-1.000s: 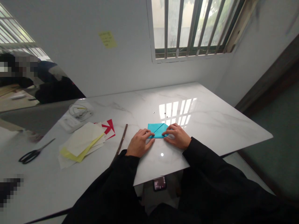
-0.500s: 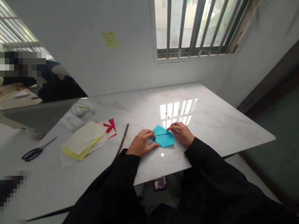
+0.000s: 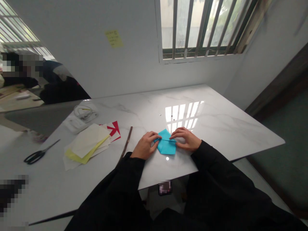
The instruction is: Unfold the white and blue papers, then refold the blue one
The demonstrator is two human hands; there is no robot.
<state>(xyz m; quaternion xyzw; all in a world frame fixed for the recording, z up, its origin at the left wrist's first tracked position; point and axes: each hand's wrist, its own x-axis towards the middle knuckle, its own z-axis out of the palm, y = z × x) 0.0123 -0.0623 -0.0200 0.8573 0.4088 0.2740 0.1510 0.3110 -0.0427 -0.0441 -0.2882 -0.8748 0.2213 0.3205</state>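
Note:
A folded sheet of blue paper [image 3: 167, 147] lies on the white marbled table [image 3: 149, 170], with a crease or folded edge running across its middle. My left hand [image 3: 146, 145] pinches its left side, thumb and fingers at the edge. On the opposite side, my right hand [image 3: 187, 139] grips the paper near the right end of that line, the index finger resting on top and the thumb at the edge. Parts of both paper edges are hidden under my fingers.
Left of my hands are a thin brown stick [image 3: 128, 138], a pile of cream and yellow paper [image 3: 90, 142], red paper pieces [image 3: 115, 130], black scissors [image 3: 36, 156] and a white coiled cable [image 3: 84, 112]. Another person [image 3: 57, 80] sits beyond the partition at far left.
The blue paper has turned slightly clockwise, its lower part shifting left. My right hand has moved a little onto its right edge; my left fingers have moved up along the left edge.

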